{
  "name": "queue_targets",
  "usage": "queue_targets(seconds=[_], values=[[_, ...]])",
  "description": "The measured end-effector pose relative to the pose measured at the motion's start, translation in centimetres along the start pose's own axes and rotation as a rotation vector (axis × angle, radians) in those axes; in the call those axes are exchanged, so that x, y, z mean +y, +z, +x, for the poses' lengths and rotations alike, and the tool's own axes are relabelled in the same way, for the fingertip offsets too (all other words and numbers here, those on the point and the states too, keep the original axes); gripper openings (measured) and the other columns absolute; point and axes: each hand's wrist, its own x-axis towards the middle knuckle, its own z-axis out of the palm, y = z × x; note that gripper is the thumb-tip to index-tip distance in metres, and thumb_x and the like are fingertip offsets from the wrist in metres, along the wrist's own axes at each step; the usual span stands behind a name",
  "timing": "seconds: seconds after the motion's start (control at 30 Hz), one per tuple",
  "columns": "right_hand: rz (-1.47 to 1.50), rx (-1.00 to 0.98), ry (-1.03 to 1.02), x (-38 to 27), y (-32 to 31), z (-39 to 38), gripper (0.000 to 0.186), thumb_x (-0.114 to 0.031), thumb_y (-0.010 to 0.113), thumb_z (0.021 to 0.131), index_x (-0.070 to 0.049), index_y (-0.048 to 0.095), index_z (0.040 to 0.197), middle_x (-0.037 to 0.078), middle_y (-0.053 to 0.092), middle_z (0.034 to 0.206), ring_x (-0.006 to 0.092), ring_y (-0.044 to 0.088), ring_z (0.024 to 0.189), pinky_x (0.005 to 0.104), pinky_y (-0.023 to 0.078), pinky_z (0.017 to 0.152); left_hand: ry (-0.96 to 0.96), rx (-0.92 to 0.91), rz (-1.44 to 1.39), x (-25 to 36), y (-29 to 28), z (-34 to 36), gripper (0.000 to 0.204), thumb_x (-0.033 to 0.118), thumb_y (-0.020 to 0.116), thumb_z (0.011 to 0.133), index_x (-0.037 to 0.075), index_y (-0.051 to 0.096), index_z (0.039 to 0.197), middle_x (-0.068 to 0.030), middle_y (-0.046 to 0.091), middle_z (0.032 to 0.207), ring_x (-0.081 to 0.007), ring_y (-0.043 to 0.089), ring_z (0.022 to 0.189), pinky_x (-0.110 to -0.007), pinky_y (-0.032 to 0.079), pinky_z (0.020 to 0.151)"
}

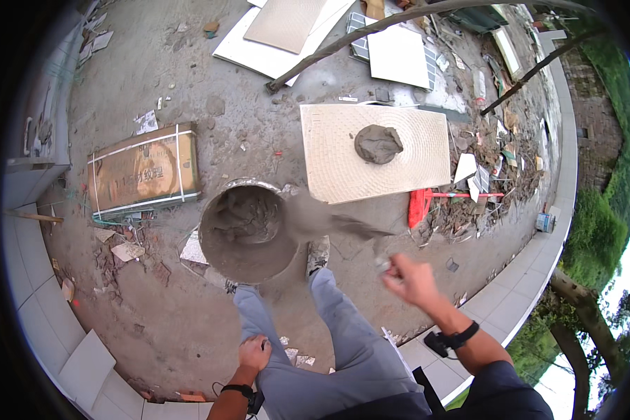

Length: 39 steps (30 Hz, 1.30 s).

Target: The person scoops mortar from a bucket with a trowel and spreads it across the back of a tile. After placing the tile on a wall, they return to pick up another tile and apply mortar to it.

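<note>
My right hand [411, 281] is closed round the handle of a trowel [360, 227], whose blade points left and is smeared by motion. A blurred grey lump of wet mortar [308, 215] is at the blade's far end, beside the rim of a round bucket [252, 264]. Inside that bucket lies more mortar [248, 213]. My left hand [255, 352] rests as a fist on my left thigh, with a small dark spot by its fingers. Beyond the trowel, a cream tile [329, 157] lies ridged side up, bearing a mound of mortar [379, 144] right of its middle.
A strapped brown carton [143, 171] lies left of the bucket. A red tool [420, 207] lies by the tile's near right corner, next to broken rubble [462, 217]. White boards [399, 56] and a long pole [371, 31] are at the back. A pale ledge [539, 259] runs along the right.
</note>
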Motion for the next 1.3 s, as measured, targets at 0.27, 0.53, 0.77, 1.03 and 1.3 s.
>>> queue_targets(seconds=[0.27,0.53,0.77,1.03,1.3], values=[[-0.385,0.124,0.307,16.6,-1.1,7.5,0.025,-0.024,0.064,0.076,-0.005,0.056,0.091,0.020,0.063,0.074,0.0389,0.064,0.073,0.0485,0.049,0.064,-0.071,-0.036,-0.003,2.5,-0.3,1.6,0.027,0.032,0.056,0.083,0.011,0.066,0.097,-0.0149,0.067,0.095,-0.0348,0.063,0.091,-0.044,0.049,0.085],[0.144,-0.282,0.142,-5.5,7.9,3.8,0.029,-0.027,0.066,0.076,-0.004,0.054,0.088,0.021,0.063,0.077,0.0401,0.063,0.075,0.0456,0.049,0.066,-0.125,0.008,-0.091,-0.2,-1.4,-0.7,0.028,0.030,0.057,0.082,0.010,0.067,0.099,-0.0149,0.067,0.096,-0.0344,0.063,0.090,-0.043,0.050,0.083],[-0.436,-0.480,0.072,-10.7,22.3,16.5,0.033,-0.031,0.056,0.086,-0.005,0.061,0.106,0.019,0.067,0.098,0.0362,0.065,0.094,0.0459,0.051,0.081,-0.032,0.049,-0.220,-3.1,-5.5,-0.6,0.023,0.026,0.058,0.082,0.010,0.064,0.097,-0.0138,0.067,0.094,-0.0332,0.063,0.089,-0.044,0.049,0.081],[-0.745,-0.656,0.073,-12.8,32.1,23.6,0.023,-0.024,0.060,0.083,-0.009,0.072,0.097,0.014,0.068,0.106,0.0286,0.065,0.101,0.0374,0.053,0.084,0.097,0.181,-0.425,-10.5,-8.8,-1.6,0.017,0.013,0.060,0.079,0.005,0.062,0.094,-0.0117,0.066,0.088,-0.0339,0.062,0.086,-0.044,0.049,0.078],[-0.470,-0.559,0.161,-14.5,36.0,23.8,0.030,-0.030,0.062,0.081,-0.006,0.067,0.097,0.019,0.068,0.097,0.0360,0.064,0.095,0.0436,0.051,0.085,0.137,0.181,-0.438,-13.2,-11.0,-1.1,0.018,0.015,0.059,0.080,0.006,0.062,0.096,-0.0110,0.066,0.088,-0.0320,0.062,0.084,-0.043,0.048,0.075]])
